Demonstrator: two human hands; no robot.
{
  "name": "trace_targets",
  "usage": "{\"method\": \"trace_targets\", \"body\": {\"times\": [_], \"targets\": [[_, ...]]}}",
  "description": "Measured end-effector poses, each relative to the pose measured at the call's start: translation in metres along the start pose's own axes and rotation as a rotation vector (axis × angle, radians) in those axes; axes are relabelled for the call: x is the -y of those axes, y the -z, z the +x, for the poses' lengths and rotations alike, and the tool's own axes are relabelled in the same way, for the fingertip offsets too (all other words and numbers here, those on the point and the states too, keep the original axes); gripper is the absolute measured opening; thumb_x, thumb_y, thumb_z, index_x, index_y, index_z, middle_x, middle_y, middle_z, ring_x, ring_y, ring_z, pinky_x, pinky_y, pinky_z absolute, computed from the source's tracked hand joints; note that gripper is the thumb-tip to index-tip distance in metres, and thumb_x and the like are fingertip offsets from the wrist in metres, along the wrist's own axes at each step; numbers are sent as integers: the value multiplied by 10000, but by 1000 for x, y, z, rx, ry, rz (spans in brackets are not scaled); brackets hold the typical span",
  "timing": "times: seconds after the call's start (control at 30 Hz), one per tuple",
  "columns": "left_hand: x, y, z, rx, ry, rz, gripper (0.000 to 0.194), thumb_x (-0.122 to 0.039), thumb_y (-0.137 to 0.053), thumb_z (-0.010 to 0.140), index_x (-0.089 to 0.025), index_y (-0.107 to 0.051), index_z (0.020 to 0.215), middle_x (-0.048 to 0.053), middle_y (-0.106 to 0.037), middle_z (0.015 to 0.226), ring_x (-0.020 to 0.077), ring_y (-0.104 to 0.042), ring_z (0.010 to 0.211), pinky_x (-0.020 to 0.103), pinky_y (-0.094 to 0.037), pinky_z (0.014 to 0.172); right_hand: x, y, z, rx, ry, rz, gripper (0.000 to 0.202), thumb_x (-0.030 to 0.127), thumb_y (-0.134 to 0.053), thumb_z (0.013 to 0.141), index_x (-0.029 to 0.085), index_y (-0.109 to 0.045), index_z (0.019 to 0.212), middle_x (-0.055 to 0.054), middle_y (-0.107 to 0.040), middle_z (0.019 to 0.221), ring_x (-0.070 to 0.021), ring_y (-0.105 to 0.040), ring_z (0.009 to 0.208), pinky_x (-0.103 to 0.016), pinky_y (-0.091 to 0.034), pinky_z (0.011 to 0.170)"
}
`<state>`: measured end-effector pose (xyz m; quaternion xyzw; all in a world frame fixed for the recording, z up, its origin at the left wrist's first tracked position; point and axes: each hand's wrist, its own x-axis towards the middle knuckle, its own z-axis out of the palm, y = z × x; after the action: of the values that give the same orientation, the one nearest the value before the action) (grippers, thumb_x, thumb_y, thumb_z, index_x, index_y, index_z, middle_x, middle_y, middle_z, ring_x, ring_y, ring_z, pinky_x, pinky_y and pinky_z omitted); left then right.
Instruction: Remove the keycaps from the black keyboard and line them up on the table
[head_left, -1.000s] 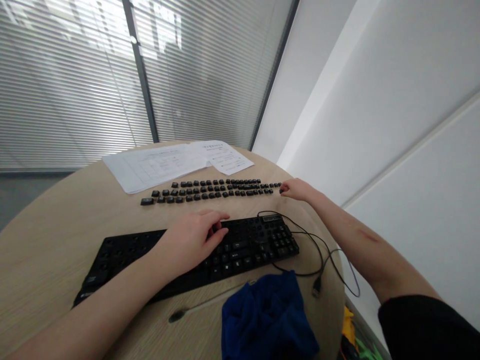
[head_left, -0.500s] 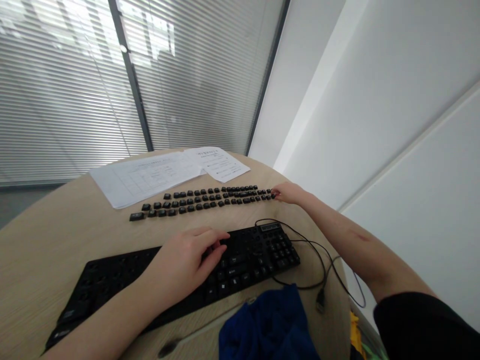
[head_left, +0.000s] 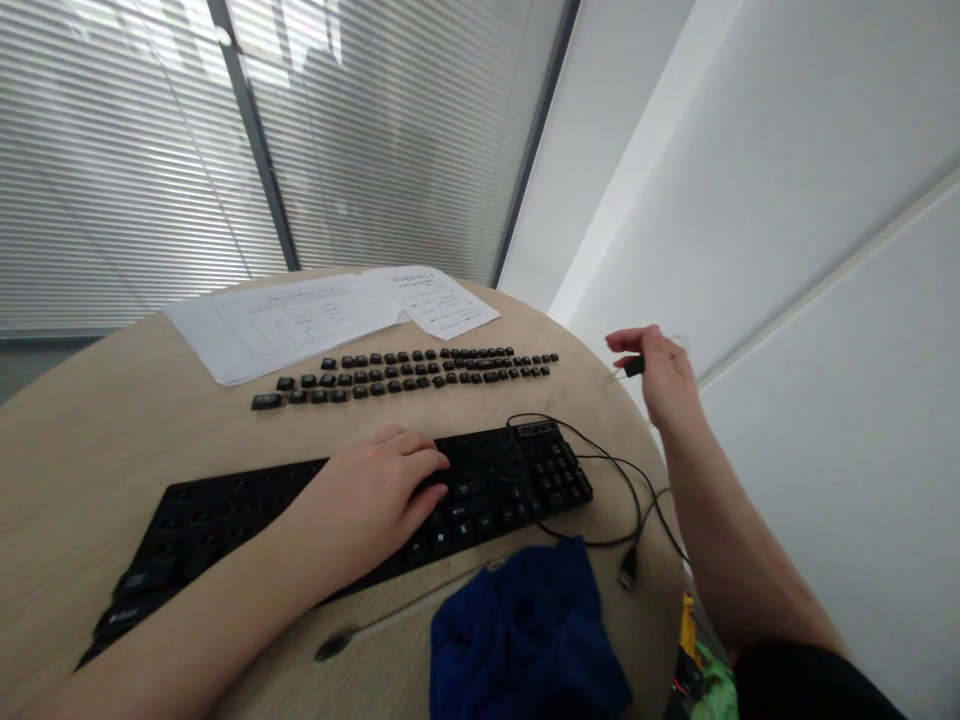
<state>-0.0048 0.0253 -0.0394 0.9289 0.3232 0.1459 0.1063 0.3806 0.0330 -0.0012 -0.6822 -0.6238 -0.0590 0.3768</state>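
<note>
My left hand [head_left: 382,485] rests across the middle of a black keyboard [head_left: 480,490], fingers loosely bent and thumb apart from them. Many key positions on the keyboard are bare, while the number pad and bottom row still carry caps. My right hand [head_left: 660,375] is raised at the table's right edge, closed around a keycap puller [head_left: 634,366] with a small black body and thin wire prongs pointing left. Behind the keyboard, loose black keycaps [head_left: 395,385] stand in several rows, apart from both hands.
A blue cloth [head_left: 525,640] lies at the front edge, beside a thin brush [head_left: 405,612] with dark bristles. The keyboard's cable [head_left: 637,490] coils at the right, its USB plug [head_left: 628,567] near the edge. Printed papers [head_left: 300,320] lie at the back, before window blinds.
My right hand has left the right end of the keycap rows and moved right and up, with the keycap puller now visible in it. The left hand stays on the keyboard.
</note>
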Motion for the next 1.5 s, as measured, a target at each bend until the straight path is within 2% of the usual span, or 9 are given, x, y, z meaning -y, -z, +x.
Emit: {"method": "trace_targets", "body": {"times": [0.03,0.07,0.1,0.17,0.23,0.33,0.47,0.77,1.5], "targets": [[0,-2,0,15,9,22,264,-275,-623,975,-198,-783,1170,125,-763,1230,330,-706,1149,517,-571,1029,6,2,-12,-109,-2,181,681,517,-169,1126,190,-764,1088,-103,-787,1062,-206,-741,932,-333,-590,798],[0,-4,0,27,19,42,293,-283,-655,958,-199,-775,1212,136,-741,1299,343,-688,1203,530,-552,1069,12,4,-23,-160,-3,313,695,588,-202,1113,209,-774,998,-82,-775,955,-199,-731,888,-315,-582,762],[0,-7,0,33,29,58,335,-295,-684,943,-201,-763,1254,147,-715,1361,356,-666,1255,540,-529,1105,17,4,-33,-138,-16,392,706,645,-237,1096,218,-775,930,-60,-738,825,-185,-709,792,-297,-564,697],[2,-12,-1,41,41,83,428,-328,-716,929,-203,-728,1337,169,-657,1465,378,-611,1354,560,-477,1165,25,1,-49,7,-69,461,730,721,-278,1063,217,-746,817,-10,-601,584,-157,-601,559,-276,-483,538],[4,-17,-2,52,43,103,492,-363,-718,933,-203,-693,1399,188,-600,1538,397,-555,1427,584,-431,1200,28,-5,-57,170,-127,447,725,765,-318,1034,214,-687,741,24,-501,486,-140,-497,445,-272,-394,454],[7,-25,-4,74,52,130,550,-423,-675,966,-219,-633,1475,192,-531,1609,405,-501,1484,611,-391,1220,26,-15,-61,321,-133,347,693,774,-333,1023,222,-598,699,33,-479,500,-136,-459,453,-276,-342,460],[13,-33,-6,102,73,149,577,-499,-611,996,-231,-607,1508,178,-515,1627,390,-496,1493,596,-380,1231,23,-22,-61,412,-86,253,625,686,-302,1061,236,-552,707,45,-424,517,-142,-402,477,-301,-311,509],[16,-32,-5,145,68,158,601,-548,-550,1015,-226,-598,1521,183,-502,1635,374,-498,1494,581,-375,1236,27,-24,-61,433,-77,180,485,493,-364,1071,242,-529,691,28,-487,572,-169,-469,567,-333,-336,624],[20,-34,-5,150,50,159,612,-566,-539,1015,-227,-607,1520,193,-501,1633,392,-510,1483,606,-387,1223,28,-27,-60,441,-76,191,475,496,-355,1055,246,-506,681,29,-482,575,-165,-465,561,-331,-343,619]]}}
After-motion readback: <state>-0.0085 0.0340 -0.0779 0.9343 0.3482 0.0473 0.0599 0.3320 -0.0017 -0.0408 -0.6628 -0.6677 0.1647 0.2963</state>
